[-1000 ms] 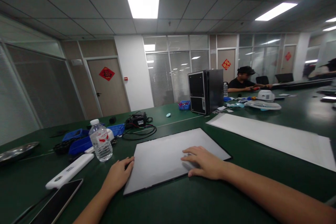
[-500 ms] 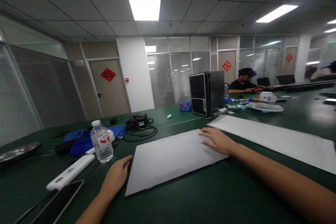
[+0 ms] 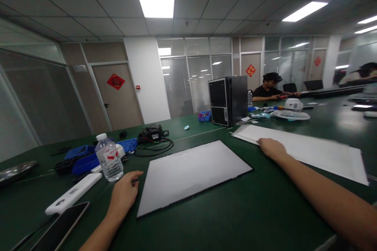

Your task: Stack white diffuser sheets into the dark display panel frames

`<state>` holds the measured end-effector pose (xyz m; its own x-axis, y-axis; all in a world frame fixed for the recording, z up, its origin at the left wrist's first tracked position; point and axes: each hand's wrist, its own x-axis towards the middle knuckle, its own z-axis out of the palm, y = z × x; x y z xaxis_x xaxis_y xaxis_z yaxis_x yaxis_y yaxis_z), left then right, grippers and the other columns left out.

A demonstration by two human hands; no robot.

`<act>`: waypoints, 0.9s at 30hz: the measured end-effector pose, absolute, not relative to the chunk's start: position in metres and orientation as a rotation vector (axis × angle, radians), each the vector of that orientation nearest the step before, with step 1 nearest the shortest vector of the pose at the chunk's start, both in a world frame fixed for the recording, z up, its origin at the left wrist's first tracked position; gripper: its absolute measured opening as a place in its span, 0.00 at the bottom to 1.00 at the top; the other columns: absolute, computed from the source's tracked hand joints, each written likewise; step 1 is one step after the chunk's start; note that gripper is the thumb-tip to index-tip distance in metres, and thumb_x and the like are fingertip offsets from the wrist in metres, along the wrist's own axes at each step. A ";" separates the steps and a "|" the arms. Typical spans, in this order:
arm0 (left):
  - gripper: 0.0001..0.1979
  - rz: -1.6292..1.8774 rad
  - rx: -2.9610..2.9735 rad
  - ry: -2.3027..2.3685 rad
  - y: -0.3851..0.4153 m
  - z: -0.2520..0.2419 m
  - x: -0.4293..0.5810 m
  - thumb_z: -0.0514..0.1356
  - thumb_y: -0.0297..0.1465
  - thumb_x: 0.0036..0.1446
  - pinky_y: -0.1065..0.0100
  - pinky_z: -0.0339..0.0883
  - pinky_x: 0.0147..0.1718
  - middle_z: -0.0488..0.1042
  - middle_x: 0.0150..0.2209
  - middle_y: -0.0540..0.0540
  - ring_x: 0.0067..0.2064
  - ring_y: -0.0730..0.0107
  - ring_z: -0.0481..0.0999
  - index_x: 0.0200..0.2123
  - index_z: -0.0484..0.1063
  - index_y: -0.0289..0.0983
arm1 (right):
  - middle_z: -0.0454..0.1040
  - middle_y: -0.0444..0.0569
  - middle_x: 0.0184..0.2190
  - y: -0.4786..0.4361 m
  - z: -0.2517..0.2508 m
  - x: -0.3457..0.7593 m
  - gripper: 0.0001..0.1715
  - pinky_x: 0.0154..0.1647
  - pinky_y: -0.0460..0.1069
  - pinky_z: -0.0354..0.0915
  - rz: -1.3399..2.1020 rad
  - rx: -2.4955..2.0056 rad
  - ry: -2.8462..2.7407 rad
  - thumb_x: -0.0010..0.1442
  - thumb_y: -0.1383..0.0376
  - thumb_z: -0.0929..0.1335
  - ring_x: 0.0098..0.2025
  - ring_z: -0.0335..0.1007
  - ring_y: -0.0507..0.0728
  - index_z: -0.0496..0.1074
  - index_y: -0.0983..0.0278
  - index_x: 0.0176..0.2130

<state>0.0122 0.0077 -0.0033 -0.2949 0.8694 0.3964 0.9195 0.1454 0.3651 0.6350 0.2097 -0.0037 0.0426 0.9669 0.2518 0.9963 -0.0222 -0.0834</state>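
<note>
A flat white panel (image 3: 191,178) with a thin dark border, like a screen's backlight panel, lies on the green table. Just off its left edge is my left hand (image 3: 125,192), holding nothing, its fingers loosely bent and apart. My right hand (image 3: 272,149) is at the near edge of a stack of long white sheets (image 3: 318,147) to the right. Its fingers are closed at that edge, with the fingertips and thumb partly hidden. A water bottle (image 3: 108,159) stands beyond my left hand.
A white power strip (image 3: 73,194) and a phone (image 3: 60,227) lie at the left, near blue trays (image 3: 85,162). Behind the panel are a black adapter with cables (image 3: 153,135) and a computer tower (image 3: 228,100). Across the table sits a person (image 3: 268,88) in a cap.
My right hand has left the panel and moved right to the white sheets, its fingers closing. My left hand has drawn slightly back from the panel's edge. The view has shifted slightly.
</note>
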 end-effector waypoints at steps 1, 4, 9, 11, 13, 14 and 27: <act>0.22 -0.843 -1.817 -2.306 0.007 -0.003 0.014 0.53 0.23 0.54 0.67 0.74 0.48 0.80 0.51 0.45 0.48 0.64 0.82 0.50 0.77 0.38 | 0.77 0.67 0.43 0.206 0.000 0.629 0.29 0.42 0.61 0.67 -0.209 -2.057 -2.025 0.68 0.54 0.54 0.43 0.75 0.68 0.75 0.67 0.46; 0.19 -0.829 -1.839 -2.306 0.004 0.001 0.019 0.53 0.26 0.55 0.66 0.74 0.49 0.82 0.49 0.46 0.47 0.64 0.82 0.48 0.77 0.39 | 0.77 0.67 0.41 0.190 0.011 0.605 0.28 0.42 0.62 0.66 -0.284 -1.919 -2.110 0.69 0.56 0.53 0.41 0.75 0.68 0.74 0.67 0.45; 0.20 -0.801 -1.854 -2.315 0.003 0.004 0.020 0.53 0.27 0.54 0.65 0.73 0.49 0.82 0.49 0.48 0.47 0.63 0.82 0.47 0.78 0.41 | 0.79 0.58 0.41 0.154 0.023 0.551 0.24 0.46 0.57 0.64 -0.282 -1.507 -2.403 0.68 0.54 0.56 0.42 0.75 0.64 0.75 0.61 0.44; 0.21 -0.778 -1.858 -2.320 0.003 0.003 0.020 0.52 0.28 0.54 0.65 0.73 0.50 0.82 0.49 0.47 0.48 0.62 0.82 0.48 0.78 0.40 | 0.80 0.54 0.42 0.139 0.025 0.530 0.23 0.47 0.54 0.64 -0.227 -1.319 -2.520 0.68 0.53 0.57 0.44 0.75 0.62 0.76 0.58 0.45; 0.22 -0.744 -1.871 -2.319 0.004 0.003 0.020 0.51 0.28 0.55 0.64 0.71 0.52 0.82 0.50 0.47 0.50 0.61 0.81 0.48 0.78 0.40 | 0.80 0.49 0.44 0.128 0.026 0.515 0.23 0.48 0.51 0.64 -0.155 -1.157 -2.602 0.68 0.51 0.58 0.45 0.75 0.59 0.77 0.56 0.47; 0.22 -0.724 -1.886 -2.313 0.004 0.002 0.021 0.51 0.28 0.55 0.63 0.70 0.54 0.81 0.52 0.47 0.52 0.61 0.80 0.49 0.78 0.40 | 0.80 0.47 0.45 0.125 0.026 0.510 0.24 0.49 0.49 0.64 -0.122 -1.104 -2.619 0.68 0.50 0.58 0.46 0.75 0.57 0.76 0.55 0.48; 0.24 -0.602 -2.077 -2.305 0.007 -0.005 0.023 0.48 0.34 0.61 0.59 0.63 0.61 0.76 0.58 0.45 0.60 0.59 0.74 0.54 0.77 0.38 | 0.77 0.56 0.51 0.147 0.013 0.532 0.31 0.56 0.56 0.64 0.030 -1.274 -2.470 0.66 0.47 0.58 0.52 0.73 0.64 0.77 0.63 0.51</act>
<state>0.0226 0.0073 -0.0053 -0.1362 0.9621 0.2363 0.9548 0.0638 0.2902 0.5322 0.1466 0.0134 -0.5286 0.7921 0.3052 0.7844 0.5933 -0.1811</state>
